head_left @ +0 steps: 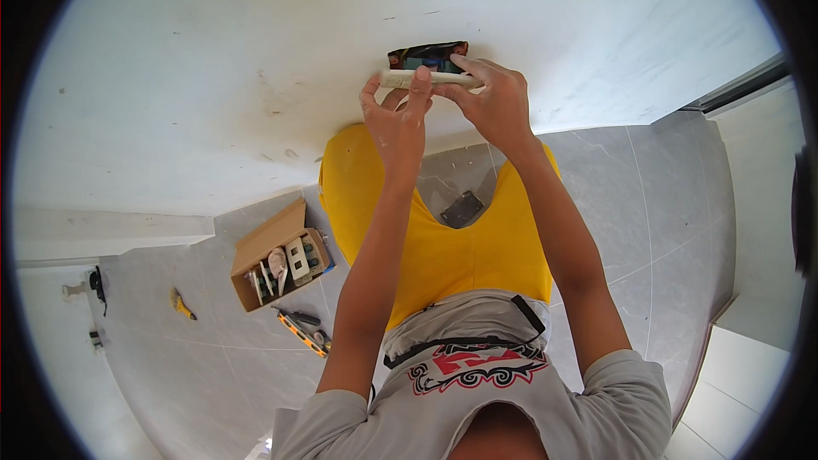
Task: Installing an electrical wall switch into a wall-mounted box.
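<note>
Both my hands hold a white wall socket or switch plate (445, 78) by its two ends, just in front of a wall box opening (417, 53). My left hand (399, 119) has its thumb on the plate's near face and its fingers around the left end. At the right end, my right hand (494, 98) grips the plate, with one finger reaching toward the opening. Something blue and some wires show inside the hole, partly hidden by the plate. The front of the plate cannot be made out from above.
On the grey tiled floor (230, 375) to my left stands an open cardboard box (247, 285) with white plates and other parts. Near it lie an orange and black tool (302, 330) and a yellow tool (181, 304). A dark flat piece (462, 209) lies between my knees.
</note>
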The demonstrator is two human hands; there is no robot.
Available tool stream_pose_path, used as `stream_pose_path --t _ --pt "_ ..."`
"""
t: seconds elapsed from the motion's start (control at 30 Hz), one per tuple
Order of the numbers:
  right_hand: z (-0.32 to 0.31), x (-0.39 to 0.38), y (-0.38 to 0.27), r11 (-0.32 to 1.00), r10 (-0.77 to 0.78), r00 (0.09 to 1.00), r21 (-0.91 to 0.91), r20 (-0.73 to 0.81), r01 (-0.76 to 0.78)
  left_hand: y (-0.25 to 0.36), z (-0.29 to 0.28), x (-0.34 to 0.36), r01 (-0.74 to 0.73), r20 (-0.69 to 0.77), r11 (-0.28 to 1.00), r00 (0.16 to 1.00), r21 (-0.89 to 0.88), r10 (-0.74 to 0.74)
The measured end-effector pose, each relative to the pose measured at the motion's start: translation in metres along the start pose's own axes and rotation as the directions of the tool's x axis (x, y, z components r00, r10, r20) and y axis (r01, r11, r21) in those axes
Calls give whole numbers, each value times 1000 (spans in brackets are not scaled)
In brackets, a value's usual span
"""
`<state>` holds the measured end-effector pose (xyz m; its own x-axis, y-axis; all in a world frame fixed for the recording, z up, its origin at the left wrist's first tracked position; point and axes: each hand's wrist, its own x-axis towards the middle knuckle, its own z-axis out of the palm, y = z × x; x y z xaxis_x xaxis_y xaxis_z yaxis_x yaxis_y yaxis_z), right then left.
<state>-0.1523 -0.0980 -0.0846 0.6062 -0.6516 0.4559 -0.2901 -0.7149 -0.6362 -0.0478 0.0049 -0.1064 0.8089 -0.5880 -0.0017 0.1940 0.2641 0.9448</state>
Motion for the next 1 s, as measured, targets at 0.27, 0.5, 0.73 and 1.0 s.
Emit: stream_pose_path --t 0.27,0.5,0.73,1.0 --pt "-21 12 35 825 -129 992 554 -4 109 20 9 0 67 -63 993 995 -99 -74" --pt "8 23 55 897 -440 764 -265 -472 353 16 2 5 113 -23 987 993 -111 -116" --pt "25 26 56 930 -348 805 -283 -480 233 17 3 4 128 -7 983 991 -133 -130" --pt "48 37 67 908 -405 717 -345 -568 239 13 10 -3 82 -36 974 995 -209 -92"
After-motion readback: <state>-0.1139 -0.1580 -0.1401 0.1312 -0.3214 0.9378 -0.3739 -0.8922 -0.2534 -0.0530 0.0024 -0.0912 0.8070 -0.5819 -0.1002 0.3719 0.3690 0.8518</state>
